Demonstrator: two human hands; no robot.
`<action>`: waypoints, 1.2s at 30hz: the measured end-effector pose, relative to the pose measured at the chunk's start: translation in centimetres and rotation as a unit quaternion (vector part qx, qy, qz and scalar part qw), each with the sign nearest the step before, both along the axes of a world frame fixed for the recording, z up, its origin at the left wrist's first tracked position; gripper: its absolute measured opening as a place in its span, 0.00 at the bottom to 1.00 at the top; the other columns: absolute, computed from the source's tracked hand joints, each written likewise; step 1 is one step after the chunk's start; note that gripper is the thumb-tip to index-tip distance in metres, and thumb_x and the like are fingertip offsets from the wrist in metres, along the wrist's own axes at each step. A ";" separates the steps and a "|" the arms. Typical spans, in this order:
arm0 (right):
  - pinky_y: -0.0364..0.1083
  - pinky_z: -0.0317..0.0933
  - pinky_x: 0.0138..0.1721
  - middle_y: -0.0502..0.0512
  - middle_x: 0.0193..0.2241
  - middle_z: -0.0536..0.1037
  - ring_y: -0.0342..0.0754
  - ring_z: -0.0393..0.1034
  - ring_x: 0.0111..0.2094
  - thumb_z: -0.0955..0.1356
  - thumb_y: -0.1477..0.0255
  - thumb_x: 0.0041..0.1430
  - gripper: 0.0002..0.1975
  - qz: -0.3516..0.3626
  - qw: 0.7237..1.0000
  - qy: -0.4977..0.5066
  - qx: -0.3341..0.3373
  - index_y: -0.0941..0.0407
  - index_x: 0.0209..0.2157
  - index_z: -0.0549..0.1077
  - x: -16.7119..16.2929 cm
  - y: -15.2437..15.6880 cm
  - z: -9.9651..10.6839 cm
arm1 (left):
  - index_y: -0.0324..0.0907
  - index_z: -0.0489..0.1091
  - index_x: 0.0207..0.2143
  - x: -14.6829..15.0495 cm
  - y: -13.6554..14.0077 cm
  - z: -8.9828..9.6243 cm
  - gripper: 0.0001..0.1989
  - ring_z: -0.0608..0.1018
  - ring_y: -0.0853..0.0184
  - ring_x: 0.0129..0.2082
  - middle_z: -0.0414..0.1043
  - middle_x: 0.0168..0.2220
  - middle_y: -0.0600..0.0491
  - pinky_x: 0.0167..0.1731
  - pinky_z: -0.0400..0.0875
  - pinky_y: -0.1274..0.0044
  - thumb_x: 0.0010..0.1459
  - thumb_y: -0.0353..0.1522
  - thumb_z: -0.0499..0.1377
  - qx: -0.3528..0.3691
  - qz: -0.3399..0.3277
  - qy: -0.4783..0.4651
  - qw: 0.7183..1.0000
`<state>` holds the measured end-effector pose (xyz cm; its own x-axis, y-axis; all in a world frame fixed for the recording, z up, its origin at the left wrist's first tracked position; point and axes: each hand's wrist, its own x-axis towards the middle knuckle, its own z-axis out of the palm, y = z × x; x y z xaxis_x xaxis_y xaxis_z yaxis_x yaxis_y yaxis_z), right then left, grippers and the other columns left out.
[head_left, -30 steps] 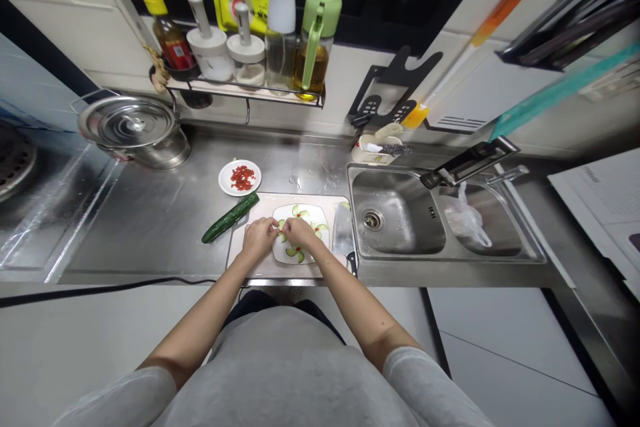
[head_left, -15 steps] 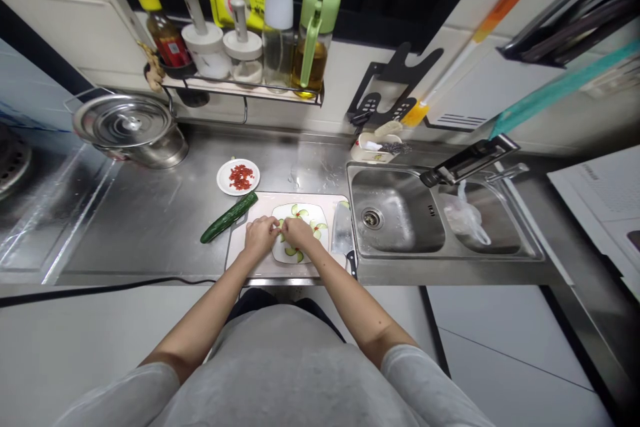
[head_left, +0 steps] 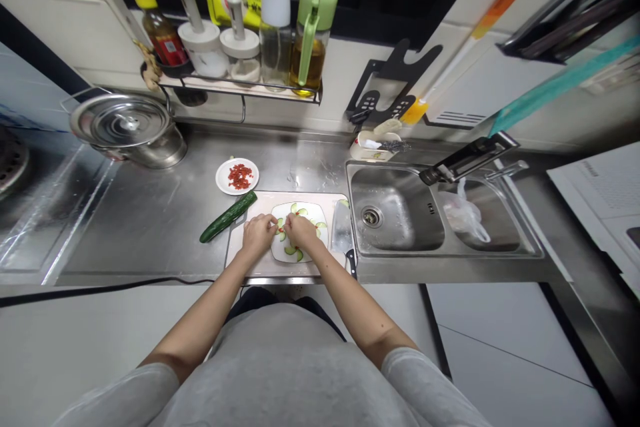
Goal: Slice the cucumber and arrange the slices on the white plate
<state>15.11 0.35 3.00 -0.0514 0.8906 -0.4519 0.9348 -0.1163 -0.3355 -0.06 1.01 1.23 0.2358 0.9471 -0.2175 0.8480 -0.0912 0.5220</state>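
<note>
Hands meet over a white plate (head_left: 320,240) that sits on a pale cutting board (head_left: 240,260), itself on the steel surface (head_left: 140,220) left of the sink (head_left: 400,220). Left hand (head_left: 259,235) rests at the plate's left edge, fingers curled, fingertips pinched toward a small red bit next to a cucumber slice (head_left: 282,235); whether it actually grips the piece is too small to tell. Right hand (head_left: 301,230) lies over the plate centre, fingers bent and closed down on the garnish, contents hidden beneath it. Cucumber slices (head_left: 295,254) are laid as thin half-moons around the plate, some showing at the far rim and near rim. Judgement on handling: slices are light, thin, wet and likely slippery, bend rather than snap but tear at the cut edge; best taken by fingertip pinch at the skin edge, where they are firmest, and slid rather than lifted. Red bits are tiny and light, want a two-finger pinch. Whole cucumber (head_left: 229,216) lies slanted just off the board's far-left corner. Small dish of chopped red pepper (head_left: 237,176) stands beyond it. Cleaver (head_left: 343,232) lies flat on the board's right end, just beside the plate. Lidded steel pot (head_left: 125,130) sits far left.
</note>
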 end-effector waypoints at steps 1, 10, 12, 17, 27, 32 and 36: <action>0.43 0.55 0.33 0.57 0.39 0.78 0.49 0.71 0.40 0.61 0.71 0.64 0.09 -0.005 1.000 0.001 0.000 0.55 0.42 0.70 0.1 0.0 0.0 | 0.46 0.74 0.37 -0.1 0.0 0.0 0.08 0.74 0.60 0.40 0.74 0.34 0.51 0.39 0.60 0.71 0.56 0.34 0.57 0.000 0.003 -0.002 1.000; 0.42 0.54 0.33 0.56 0.39 0.78 0.48 0.70 0.40 0.62 0.69 0.64 0.07 -0.002 1.000 0.007 -0.011 0.55 0.41 0.69 -0.4 -0.6 -0.1 | 0.46 0.73 0.37 0.6 -0.2 0.1 0.07 0.73 0.59 0.42 0.73 0.34 0.50 0.41 0.60 0.71 0.55 0.34 0.58 -0.002 -0.007 0.020 1.000; 0.42 0.54 0.33 0.56 0.39 0.77 0.48 0.70 0.40 0.62 0.69 0.65 0.07 0.000 1.000 0.006 -0.009 0.55 0.41 0.69 -0.4 -0.6 -0.1 | 0.46 0.73 0.37 0.7 -0.3 0.2 0.07 0.73 0.59 0.42 0.73 0.34 0.50 0.41 0.59 0.70 0.56 0.34 0.58 -0.001 -0.009 0.021 1.000; 0.43 0.54 0.33 0.57 0.38 0.77 0.49 0.70 0.39 0.61 0.69 0.65 0.09 -0.018 1.000 0.007 -0.001 0.55 0.42 0.70 -0.2 -0.9 0.4 | 0.46 0.73 0.36 0.6 -0.4 0.4 0.07 0.73 0.59 0.40 0.74 0.35 0.50 0.40 0.59 0.70 0.57 0.34 0.57 0.001 0.004 0.006 1.000; 0.43 0.50 0.31 0.55 0.34 0.77 0.48 0.69 0.36 0.61 0.68 0.64 0.09 -0.024 0.999 0.021 0.025 0.55 0.40 0.70 1.0 -4.4 1.7 | 0.45 0.70 0.31 -0.8 -2.6 0.4 0.07 0.74 0.63 0.36 0.74 0.33 0.51 0.38 0.62 0.74 0.57 0.37 0.55 0.018 0.038 -0.042 0.998; 0.41 0.47 0.29 0.52 0.31 0.76 0.45 0.66 0.31 0.63 0.69 0.63 0.07 -0.078 0.996 0.041 0.030 0.55 0.37 0.71 3.4 -7.6 1.8 | 0.45 0.68 0.38 -2.3 -4.6 -0.3 0.09 0.74 0.66 0.31 0.73 0.29 0.55 0.32 0.62 0.77 0.55 0.37 0.56 -0.021 0.093 -0.113 0.989; 0.41 0.47 0.30 0.51 0.29 0.75 0.45 0.66 0.31 0.63 0.70 0.62 0.07 -0.149 0.986 0.042 0.064 0.55 0.37 0.72 6.5 -9.9 1.3 | 0.44 0.67 0.44 -3.0 -5.7 -1.1 0.17 0.74 0.68 0.26 0.70 0.25 0.58 0.31 0.64 0.77 0.53 0.40 0.58 -0.064 0.149 -0.176 0.971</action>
<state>21.60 -9.54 4.35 0.1881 0.9214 -0.3399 0.8337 -0.3328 -0.4406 -3.09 -4.67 0.18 0.0371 0.9551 -0.2938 0.5934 0.2155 0.7755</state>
